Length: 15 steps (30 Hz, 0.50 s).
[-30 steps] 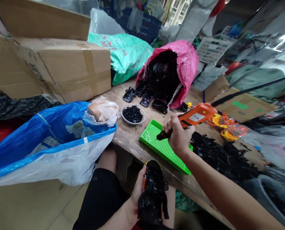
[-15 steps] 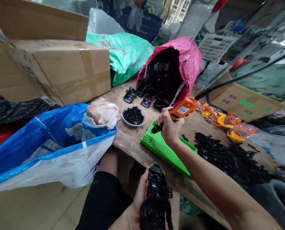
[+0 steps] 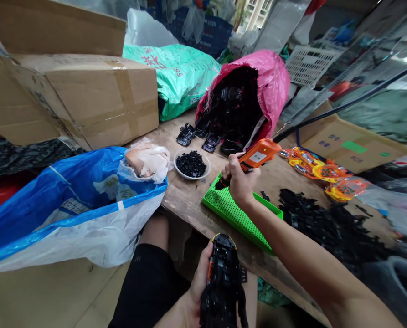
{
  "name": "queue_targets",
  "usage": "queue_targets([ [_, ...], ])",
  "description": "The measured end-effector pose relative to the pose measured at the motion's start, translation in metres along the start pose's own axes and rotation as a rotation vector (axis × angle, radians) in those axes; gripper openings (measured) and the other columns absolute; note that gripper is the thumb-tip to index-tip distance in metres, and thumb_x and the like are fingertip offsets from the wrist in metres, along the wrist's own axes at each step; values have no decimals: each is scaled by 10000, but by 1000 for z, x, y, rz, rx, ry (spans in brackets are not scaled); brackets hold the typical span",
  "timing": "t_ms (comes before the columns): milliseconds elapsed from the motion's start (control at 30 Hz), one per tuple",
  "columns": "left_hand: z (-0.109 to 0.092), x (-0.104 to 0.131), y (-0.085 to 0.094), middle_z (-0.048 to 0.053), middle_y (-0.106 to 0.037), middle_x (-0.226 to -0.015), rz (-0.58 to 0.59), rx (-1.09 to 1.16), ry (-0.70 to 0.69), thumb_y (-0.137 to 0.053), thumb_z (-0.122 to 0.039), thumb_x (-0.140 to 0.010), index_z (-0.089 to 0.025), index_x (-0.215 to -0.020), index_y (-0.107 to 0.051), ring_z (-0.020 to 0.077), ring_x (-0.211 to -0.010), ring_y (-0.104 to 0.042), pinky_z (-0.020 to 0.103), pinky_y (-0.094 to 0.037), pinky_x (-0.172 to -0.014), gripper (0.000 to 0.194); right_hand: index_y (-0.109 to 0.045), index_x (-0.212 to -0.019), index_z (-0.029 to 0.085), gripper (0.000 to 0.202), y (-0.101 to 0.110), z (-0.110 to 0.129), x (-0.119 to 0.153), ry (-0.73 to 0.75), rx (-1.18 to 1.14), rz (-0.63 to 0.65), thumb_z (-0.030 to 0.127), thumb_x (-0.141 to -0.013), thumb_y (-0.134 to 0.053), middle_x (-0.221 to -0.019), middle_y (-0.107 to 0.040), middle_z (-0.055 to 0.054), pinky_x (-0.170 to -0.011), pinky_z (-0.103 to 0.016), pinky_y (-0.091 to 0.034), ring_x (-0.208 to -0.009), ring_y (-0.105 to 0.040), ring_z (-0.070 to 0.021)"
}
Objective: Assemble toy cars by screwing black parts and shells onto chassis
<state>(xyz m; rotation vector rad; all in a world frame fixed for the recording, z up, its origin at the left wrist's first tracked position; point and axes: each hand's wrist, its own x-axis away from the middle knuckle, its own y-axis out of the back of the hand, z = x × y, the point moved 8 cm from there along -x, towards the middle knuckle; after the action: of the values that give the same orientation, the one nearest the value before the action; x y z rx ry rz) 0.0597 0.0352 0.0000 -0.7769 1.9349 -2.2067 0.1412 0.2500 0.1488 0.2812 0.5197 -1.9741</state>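
My right hand (image 3: 241,182) is wrapped round an orange and black electric screwdriver (image 3: 260,156) with a cord at its back end. Its black nose points down left into a green perforated basket (image 3: 220,205); the tip is too small to make out. Low in the view, my left hand (image 3: 196,282) grips a black toy car body (image 3: 222,278) with yellow and orange trim, underside up. A round dish (image 3: 192,165) of small black parts stands beyond the basket. To the right lies a pile of black plastic parts (image 3: 319,223).
A pink sack (image 3: 271,77) spills black toy chassis onto the wooden table (image 3: 179,200). Orange and yellow car shells (image 3: 322,171) lie at the right. A cardboard box (image 3: 104,100) and a blue and white sack (image 3: 97,237) flank the left. The black cord (image 3: 353,100) runs up right.
Almost nothing differs. The screwdriver and my right hand have shifted very slightly left in the view; my left hand keeps its hold on the toy car body.
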Motion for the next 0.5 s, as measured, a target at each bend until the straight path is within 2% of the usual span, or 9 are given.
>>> queue_targets([
  [333, 1, -3, 6, 129, -768, -839, -15, 18, 2, -520, -690, -903, -94, -1113, -719, 276, -809, -735, 371, -535, -818, 662, -538, -818, 217, 235, -1, -1, 0, 5, -32, 16, 297, -797, -758, -505, -459, 121, -388, -228, -401, -368, -438, -63],
  [500, 1, -3, 7, 118, -765, -821, -27, 4, -3, -542, -691, -892, -94, -1105, -719, 265, -797, -733, 360, -534, -818, 659, -539, -814, 217, 252, -1, -2, 1, 1, -10, 13, 327, -794, -765, -491, -456, 122, -379, -221, -396, -366, -444, -68],
])
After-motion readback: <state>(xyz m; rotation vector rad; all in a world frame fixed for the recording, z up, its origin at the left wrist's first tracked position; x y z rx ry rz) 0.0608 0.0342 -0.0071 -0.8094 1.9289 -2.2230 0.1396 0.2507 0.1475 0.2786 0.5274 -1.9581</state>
